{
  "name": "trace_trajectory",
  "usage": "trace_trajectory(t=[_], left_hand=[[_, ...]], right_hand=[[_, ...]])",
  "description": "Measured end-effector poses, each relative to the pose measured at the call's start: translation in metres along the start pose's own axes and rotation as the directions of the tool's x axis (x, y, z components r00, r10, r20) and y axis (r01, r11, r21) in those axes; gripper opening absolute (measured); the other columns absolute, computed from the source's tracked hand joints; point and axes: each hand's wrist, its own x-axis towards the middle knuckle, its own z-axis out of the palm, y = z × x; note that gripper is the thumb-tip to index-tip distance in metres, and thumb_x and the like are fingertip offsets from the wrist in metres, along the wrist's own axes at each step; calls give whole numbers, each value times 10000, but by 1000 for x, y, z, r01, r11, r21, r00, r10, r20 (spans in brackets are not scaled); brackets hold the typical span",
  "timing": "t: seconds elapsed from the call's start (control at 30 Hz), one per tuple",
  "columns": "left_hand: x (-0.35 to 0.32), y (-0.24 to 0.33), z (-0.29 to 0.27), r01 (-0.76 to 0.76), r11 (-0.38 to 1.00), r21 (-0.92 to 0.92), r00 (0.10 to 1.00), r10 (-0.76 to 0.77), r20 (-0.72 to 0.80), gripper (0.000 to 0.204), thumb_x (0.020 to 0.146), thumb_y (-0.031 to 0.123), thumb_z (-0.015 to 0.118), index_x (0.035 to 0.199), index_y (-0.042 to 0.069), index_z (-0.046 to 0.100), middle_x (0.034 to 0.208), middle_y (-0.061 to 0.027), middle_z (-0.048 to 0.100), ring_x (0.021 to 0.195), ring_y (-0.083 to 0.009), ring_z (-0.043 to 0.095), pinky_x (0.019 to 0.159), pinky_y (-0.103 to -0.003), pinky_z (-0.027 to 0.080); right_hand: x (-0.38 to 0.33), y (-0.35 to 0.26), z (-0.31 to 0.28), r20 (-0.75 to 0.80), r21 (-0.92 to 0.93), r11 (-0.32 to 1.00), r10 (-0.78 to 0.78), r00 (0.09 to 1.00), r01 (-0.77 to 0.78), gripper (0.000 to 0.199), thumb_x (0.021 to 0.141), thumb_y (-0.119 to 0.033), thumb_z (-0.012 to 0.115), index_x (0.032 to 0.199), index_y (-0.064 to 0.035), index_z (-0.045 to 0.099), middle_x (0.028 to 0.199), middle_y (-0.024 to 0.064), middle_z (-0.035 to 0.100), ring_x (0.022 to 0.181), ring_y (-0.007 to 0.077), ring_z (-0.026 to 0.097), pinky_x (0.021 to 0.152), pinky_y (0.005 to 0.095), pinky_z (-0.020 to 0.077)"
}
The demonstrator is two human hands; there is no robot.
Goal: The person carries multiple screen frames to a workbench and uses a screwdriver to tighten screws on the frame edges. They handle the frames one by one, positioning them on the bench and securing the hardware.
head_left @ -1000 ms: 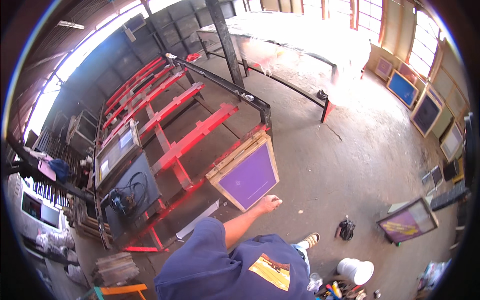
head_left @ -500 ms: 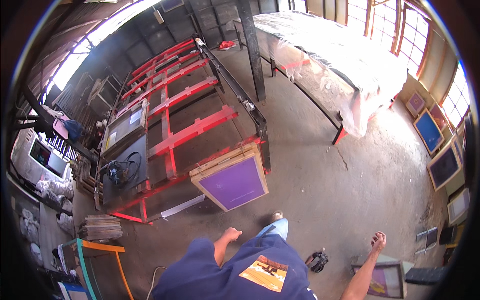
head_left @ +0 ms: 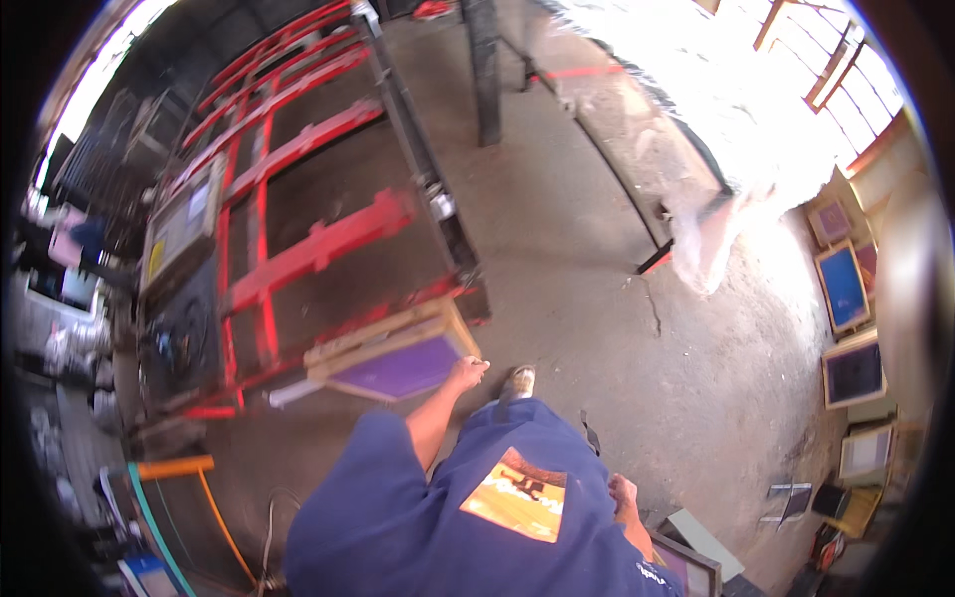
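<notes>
My left hand (head_left: 470, 373) is loosely closed with nothing seen in it. It overlaps the lower right corner of a wood-framed purple screen (head_left: 408, 365); I cannot tell whether they touch. That screen leans at the near end of a long red-barred rack (head_left: 333, 239), with another wooden frame against it. Beside my torso hangs my right hand (head_left: 624, 491), its fingers curled in and nothing visible in them. Below it a grey-edged frame (head_left: 686, 564) lies on the floor. One shoe (head_left: 521, 381) shows ahead of my dark blue shirt.
A table draped in clear plastic (head_left: 696, 169) stands at the far right, past a dark post (head_left: 482, 75). Several framed screens, one blue (head_left: 843, 287), lean along the right wall. An orange and teal frame (head_left: 177, 466) stands at the lower left. Concrete floor (head_left: 567, 289) runs between.
The view has shifted as I walk forward. My left hand has swung up and forward to the purple screen's corner; my right hand has swung back in beside my torso.
</notes>
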Motion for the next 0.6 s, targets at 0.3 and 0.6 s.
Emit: trace_trajectory(t=[0.3, 0.6], left_hand=[[73, 147, -18, 71, 938, -339, 996, -46, 81, 317, 935, 299, 616, 1027, -3, 625, 847, -89, 660, 696, -147, 638, 562, -289, 527], [148, 141, 9, 401, 878, -261, 914, -405, 41, 339, 943, 322, 610, 1038, -2, 637, 872, -137, 695, 690, -217, 679, 547, -337, 531]], right_hand=[[68, -197, 16, -87, -132, 976, -183, 979, 171, 212, 860, -224, 643, 875, -13, 660, 748, 67, 628, 606, 167, 582, 488, 310, 458], [166, -509, 82, -27, 195, 885, -426, 904, 423, 374, 864, -252, 661, 1135, 0, 604, 941, 95, 642, 735, 172, 610, 565, 301, 480]])
